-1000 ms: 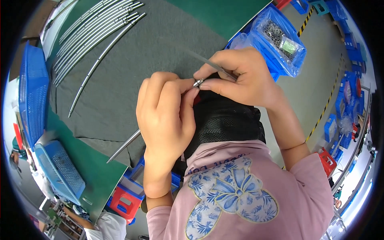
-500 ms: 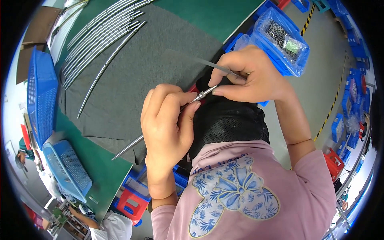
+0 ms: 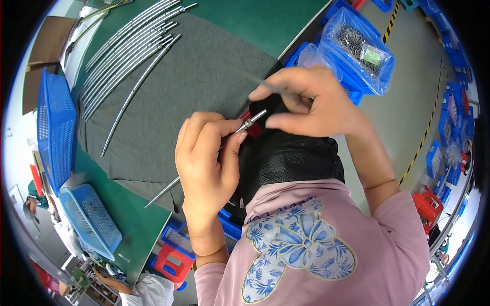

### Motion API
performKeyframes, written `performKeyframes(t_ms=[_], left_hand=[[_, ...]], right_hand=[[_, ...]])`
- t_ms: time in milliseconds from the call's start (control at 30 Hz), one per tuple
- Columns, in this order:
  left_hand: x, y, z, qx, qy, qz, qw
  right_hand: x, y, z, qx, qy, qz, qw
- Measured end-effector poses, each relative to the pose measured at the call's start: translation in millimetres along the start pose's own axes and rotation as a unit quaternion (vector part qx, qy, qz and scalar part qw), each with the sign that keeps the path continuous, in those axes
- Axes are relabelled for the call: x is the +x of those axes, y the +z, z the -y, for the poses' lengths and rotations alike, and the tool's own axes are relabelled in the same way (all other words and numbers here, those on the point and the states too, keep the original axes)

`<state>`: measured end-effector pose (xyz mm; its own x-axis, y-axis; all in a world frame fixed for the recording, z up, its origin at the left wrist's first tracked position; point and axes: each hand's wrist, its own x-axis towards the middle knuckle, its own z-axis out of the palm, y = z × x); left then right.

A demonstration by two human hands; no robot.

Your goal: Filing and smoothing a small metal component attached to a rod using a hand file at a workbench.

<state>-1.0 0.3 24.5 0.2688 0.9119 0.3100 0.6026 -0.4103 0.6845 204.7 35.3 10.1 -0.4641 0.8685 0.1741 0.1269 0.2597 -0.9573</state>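
Note:
My left hand (image 3: 206, 153) is closed round a slim metal rod (image 3: 259, 116), pinching it between thumb and fingers near a collar. The rod's tip points up and right, and its long shaft comes out behind the hand toward the lower left. My right hand (image 3: 314, 104) is just beyond the tip, its curled fingers holding a thin flat grey strip (image 3: 261, 82) that is smeared by motion. The right thumb stands apart from the rod. More metal rods (image 3: 127, 56) lie side by side on a grey cloth (image 3: 194, 66), with one rod (image 3: 133, 92) set apart.
The cloth covers part of a green table (image 3: 240, 20). Blue baskets (image 3: 56, 127) stand along its left side. A bag-lined blue bin (image 3: 334, 46) of small metal parts is at the upper right. Red stools (image 3: 173, 262) and another person's arm (image 3: 115, 283) show lower left.
My right thumb and fingers have come away from the rod's tip and spread apart. The rod and left hand have shifted slightly left. The strip has moved and blurred.

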Motion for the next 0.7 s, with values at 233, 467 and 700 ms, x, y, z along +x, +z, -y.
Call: performKeyframes(t_ms=[233, 467, 700], left_hand=[[3, 0, 3, 0.000, -0.003, 0.012, 1.000], [7, 3, 9, 0.018, -0.032, -0.003, 0.999], [9, 8, 14, 0.080, 0.054, -0.032, 0.995]], right_hand=[[-3, -1, -11, -0.020, 0.015, -0.062, 0.998], [-19, 12, -6, 0.070, 0.114, -0.115, 0.984], [-39, 51, -9, 0.100, 0.146, -0.059, 0.983]])
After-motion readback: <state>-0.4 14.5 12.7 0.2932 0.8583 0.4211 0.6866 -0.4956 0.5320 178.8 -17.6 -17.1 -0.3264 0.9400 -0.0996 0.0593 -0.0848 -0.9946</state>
